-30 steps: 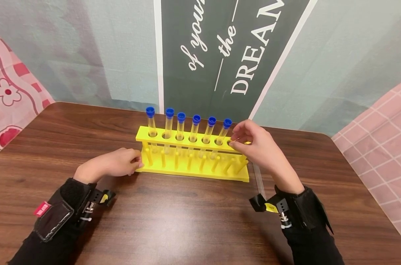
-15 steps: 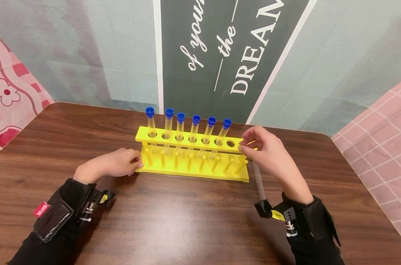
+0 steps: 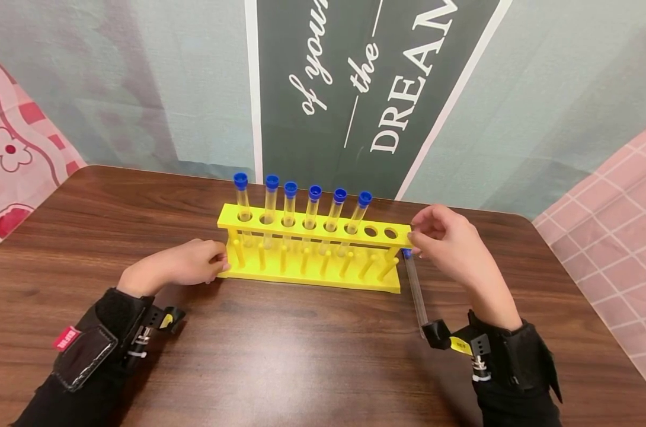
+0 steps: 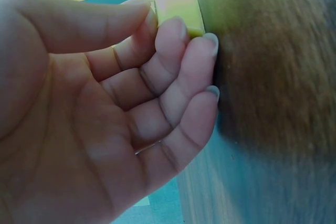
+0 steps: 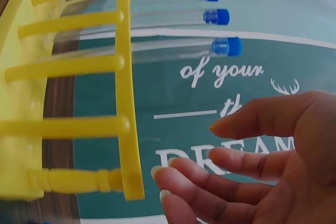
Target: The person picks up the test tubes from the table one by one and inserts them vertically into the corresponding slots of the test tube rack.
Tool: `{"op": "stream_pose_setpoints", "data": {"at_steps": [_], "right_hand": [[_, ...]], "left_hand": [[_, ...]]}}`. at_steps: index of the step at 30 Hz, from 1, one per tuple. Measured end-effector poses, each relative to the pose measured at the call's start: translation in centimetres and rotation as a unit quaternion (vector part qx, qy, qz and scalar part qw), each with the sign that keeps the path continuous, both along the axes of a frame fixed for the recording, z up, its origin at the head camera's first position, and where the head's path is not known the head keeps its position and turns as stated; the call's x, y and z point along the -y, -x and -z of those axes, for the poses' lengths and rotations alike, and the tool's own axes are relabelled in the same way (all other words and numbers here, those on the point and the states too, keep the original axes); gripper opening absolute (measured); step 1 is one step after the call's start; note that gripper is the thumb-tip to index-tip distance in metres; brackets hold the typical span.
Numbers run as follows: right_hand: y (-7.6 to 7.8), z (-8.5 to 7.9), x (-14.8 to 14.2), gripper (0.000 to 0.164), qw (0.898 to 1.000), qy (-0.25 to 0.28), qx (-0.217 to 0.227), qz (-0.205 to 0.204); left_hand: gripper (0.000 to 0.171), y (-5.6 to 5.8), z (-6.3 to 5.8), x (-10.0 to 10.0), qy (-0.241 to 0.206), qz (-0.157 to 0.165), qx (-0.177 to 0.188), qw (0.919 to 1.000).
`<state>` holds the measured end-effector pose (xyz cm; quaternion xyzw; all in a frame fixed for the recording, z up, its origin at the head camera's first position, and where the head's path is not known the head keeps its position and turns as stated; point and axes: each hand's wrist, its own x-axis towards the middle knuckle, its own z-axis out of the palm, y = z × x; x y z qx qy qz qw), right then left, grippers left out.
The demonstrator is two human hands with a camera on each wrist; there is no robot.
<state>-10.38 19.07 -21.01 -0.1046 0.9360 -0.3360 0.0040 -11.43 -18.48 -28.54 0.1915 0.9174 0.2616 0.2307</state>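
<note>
A yellow test tube rack [image 3: 307, 279] stands on the table, holding a row of several clear test tubes with blue caps [image 3: 314, 193]. Two bare round holes show at its right end. My left hand [image 3: 197, 261] pinches the left end of the rack's base; in the left wrist view its fingers curl against the yellow edge [image 4: 181, 6]. My right hand [image 3: 445, 240] hovers by the right end of the top bar. In the right wrist view its thumb and fingers are spread apart, with nothing between them. Another capped test tube [image 3: 416, 293] lies on the table below my right hand.
Yellow pegs [image 3: 284, 259] rise along the rack's front. The brown wooden table [image 3: 280, 367] runs back to a grey-green cloth [image 3: 205, 77] with a dark lettered panel. Pink cloth hangs at both sides.
My right hand has slid to the right along the top bar to its end, uncovering the two right holes and the lying tube's blue cap. My left hand stays where it was.
</note>
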Motion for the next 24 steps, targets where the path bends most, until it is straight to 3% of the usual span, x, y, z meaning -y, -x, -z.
{"op": "stream_pose_setpoints", "data": {"at_steps": [9, 24], "right_hand": [[0.7, 0.4, -1.5, 0.022, 0.997, -0.061, 0.036, 0.023], [2.5, 2.5, -2.7, 0.032, 0.982, -0.135, 0.129, 0.011]], "left_hand": [[0.016, 0.1, 0.1, 0.1, -0.005, 0.005, 0.002, 1.0000], [0.015, 0.1, 0.1, 0.1, -0.006, 0.001, 0.002, 1.0000]]}}
